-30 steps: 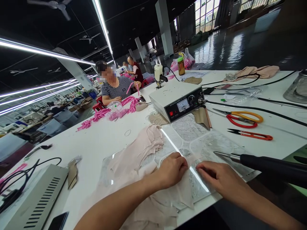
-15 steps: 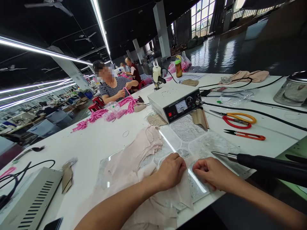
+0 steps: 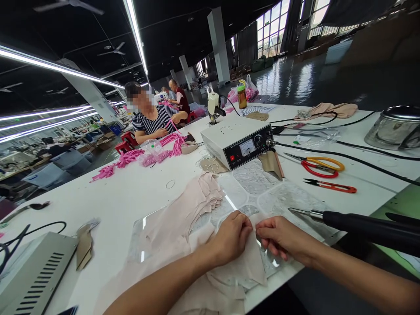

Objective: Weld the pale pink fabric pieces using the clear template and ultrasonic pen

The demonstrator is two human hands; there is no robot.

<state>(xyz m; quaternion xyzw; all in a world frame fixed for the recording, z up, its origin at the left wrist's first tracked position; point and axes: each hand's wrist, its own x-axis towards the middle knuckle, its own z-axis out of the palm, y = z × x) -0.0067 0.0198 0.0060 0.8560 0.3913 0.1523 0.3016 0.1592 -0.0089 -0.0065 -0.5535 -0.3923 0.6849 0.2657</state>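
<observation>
Tube lights (image 3: 136,35) under a dark ceiling (image 3: 179,26)

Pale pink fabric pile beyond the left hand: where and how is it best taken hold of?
Probably by its stepped edges on the right, pinched from that side, since the fabric pile fans out there in overlapping layers, leaving several edges exposed.

The white table (image 3: 121,197) carries a clear mat (image 3: 284,194) (glossy, faintly patterned) beneath the left hand (image 3: 233,236); beyond the right hand (image 3: 280,238) lie scissors (image 3: 324,167) and orange snips (image 3: 336,187).
</observation>
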